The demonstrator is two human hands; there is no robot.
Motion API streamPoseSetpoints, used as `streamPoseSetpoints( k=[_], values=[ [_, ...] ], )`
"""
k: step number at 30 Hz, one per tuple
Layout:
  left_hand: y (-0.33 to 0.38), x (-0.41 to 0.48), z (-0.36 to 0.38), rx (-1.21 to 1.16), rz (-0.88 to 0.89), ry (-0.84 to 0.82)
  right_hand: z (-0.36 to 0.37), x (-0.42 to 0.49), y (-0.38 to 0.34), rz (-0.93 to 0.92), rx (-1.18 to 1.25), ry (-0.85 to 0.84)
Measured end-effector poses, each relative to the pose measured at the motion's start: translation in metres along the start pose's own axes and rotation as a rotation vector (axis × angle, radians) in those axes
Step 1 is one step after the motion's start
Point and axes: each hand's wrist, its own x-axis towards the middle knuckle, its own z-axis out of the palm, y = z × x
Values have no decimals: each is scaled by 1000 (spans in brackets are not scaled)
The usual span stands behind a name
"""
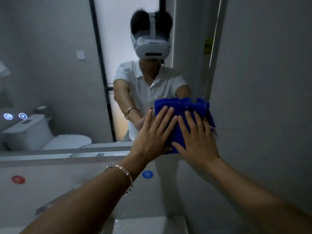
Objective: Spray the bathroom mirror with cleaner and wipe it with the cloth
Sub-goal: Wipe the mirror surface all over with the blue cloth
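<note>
Blue and bunched, the cloth [179, 115] is pressed flat against the mirror [50, 65] near its lower right corner, close to the mirror's right edge. Both hands lie on it side by side. The left hand [152, 134] covers the cloth's left part, palm down, its fingers [164, 115] straight and slightly spread, the outermost one reaching past the cloth's edge onto the glass. The right hand [197, 137] covers the right part in the same way, fingers extended and a little apart, thumb pointing toward the left hand. Neither hand is curled around the cloth; they push it flat against the glass.

A metal bangle [123, 173] circles the left wrist. The mirror shows the person's reflection, wearing a white shirt [143, 85] and a white headset [152, 46], with both arms reaching forward to the cloth. Further left in the reflection a white toilet [38, 132] stands against a grey wall, and two small lit round icons [15, 116] glow on the glass near the left edge. Below the mirror, a red round sticker [18, 179] and a blue round sticker [147, 174] sit on the pale panel, well apart. A white basin [145, 225] shows at the bottom edge, wet with droplets. No spray bottle can be made out.
</note>
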Motion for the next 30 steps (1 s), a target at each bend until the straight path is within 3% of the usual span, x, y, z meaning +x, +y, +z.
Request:
streamPoseSetpoints(
  k=[6,16,21,30],
  values=[
    [24,-43,28,27,-33,-17,26,-37,-27,-27,-84,-50],
    [-22,-78,36,81,20,-3,37,-29,-88,63,-58,-21],
    [-77,-139,45,154,-34,-24,45,-3,-164,16,-60,-20],
    [-207,-266,45,286,-152,-312,39,68,-339,-88,77,-33]
  ],
)
